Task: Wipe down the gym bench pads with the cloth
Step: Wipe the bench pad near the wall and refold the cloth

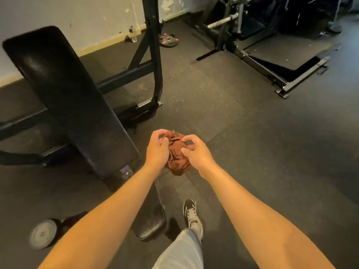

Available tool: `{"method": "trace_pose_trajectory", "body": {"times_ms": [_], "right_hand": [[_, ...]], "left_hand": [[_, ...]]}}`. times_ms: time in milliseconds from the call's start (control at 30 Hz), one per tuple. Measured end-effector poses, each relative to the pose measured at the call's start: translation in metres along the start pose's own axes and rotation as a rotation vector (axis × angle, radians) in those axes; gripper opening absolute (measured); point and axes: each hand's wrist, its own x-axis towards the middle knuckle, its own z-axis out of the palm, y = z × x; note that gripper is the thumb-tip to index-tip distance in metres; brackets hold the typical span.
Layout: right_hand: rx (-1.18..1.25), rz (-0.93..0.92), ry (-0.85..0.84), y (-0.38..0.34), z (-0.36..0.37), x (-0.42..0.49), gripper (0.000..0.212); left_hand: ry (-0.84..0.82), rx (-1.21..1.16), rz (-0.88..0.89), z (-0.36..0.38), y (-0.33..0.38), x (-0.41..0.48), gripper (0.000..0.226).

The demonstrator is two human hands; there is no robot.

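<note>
A crumpled reddish-brown cloth (175, 158) is bunched between both my hands, held in the air above the floor. My left hand (157, 150) grips its left side with curled fingers. My right hand (195, 152) pinches its right side between thumb and fingers. The long black back pad (64, 94) of the gym bench runs from the upper left down to just left of my hands. The smaller black seat pad (150, 216) lies below it, partly hidden by my left forearm.
A black rack upright (155, 55) and its crossbar stand behind the bench. A weight plate (43, 233) lies on the floor at lower left. Another machine frame (272, 61) stands at upper right. A water bottle (133, 34) stands by the wall. My shoe (191, 212) is below.
</note>
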Motion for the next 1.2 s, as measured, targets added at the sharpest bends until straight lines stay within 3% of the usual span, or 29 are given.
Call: {"method": "trace_pose_trajectory", "body": {"times_ms": [133,267,367,467,600,767,967,1200], "right_hand": [[0.034,-0.146,0.036,-0.039,-0.02,0.066,0.041],[0.038,-0.173,0.03,-0.088,-0.032,0.132,0.04],[0.012,-0.194,-0.007,-0.122,-0.034,0.183,0.035],[-0.055,-0.269,-0.049,-0.154,-0.025,0.238,0.025],[-0.159,-0.432,-0.082,-0.193,-0.004,0.323,0.018],[-0.244,-0.47,-0.071,-0.254,0.034,0.419,0.019],[-0.224,-0.513,-0.473,-0.327,0.108,0.474,0.033],[-0.174,-0.486,-0.629,-0.378,0.235,0.543,0.04]], "left_hand": [[0.017,-0.004,-0.075,0.01,0.036,0.061,0.034],[-0.037,0.0,0.023,0.009,0.078,0.107,0.038],[-0.015,0.138,0.049,-0.002,0.106,0.15,0.047],[0.09,0.258,0.038,-0.012,0.124,0.201,0.044],[0.287,0.248,0.044,-0.031,0.146,0.282,0.033],[0.475,0.185,-0.01,-0.071,0.173,0.369,0.036],[0.612,0.041,-0.081,-0.138,0.191,0.438,0.034],[0.69,-0.137,-0.007,-0.231,0.172,0.517,0.023]]}}
